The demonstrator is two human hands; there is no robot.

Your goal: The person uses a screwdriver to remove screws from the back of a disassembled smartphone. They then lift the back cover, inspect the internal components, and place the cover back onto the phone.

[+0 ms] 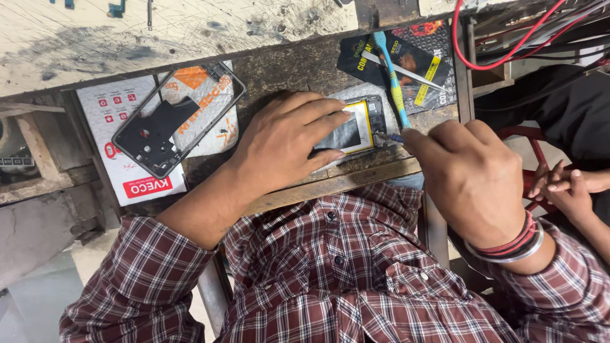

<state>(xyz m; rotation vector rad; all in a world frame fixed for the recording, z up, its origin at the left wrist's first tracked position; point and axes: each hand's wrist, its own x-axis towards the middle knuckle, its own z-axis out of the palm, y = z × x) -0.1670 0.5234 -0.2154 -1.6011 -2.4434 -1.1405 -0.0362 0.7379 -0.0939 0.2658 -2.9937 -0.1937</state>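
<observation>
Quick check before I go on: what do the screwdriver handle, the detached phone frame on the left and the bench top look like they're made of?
Screwdriver: handle looks like glossy plastic, blue with yellow bands; the tip by the right hand is too small to judge. Phone frame: dark matte plastic inside, with a shiny, possibly metal rim. Bench top: apparently worn, pitted wood.

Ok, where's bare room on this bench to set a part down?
Bare bench lies between the phone frame and the black packet. It is crowded at the opened phone, under the left hand and right hand.
</observation>
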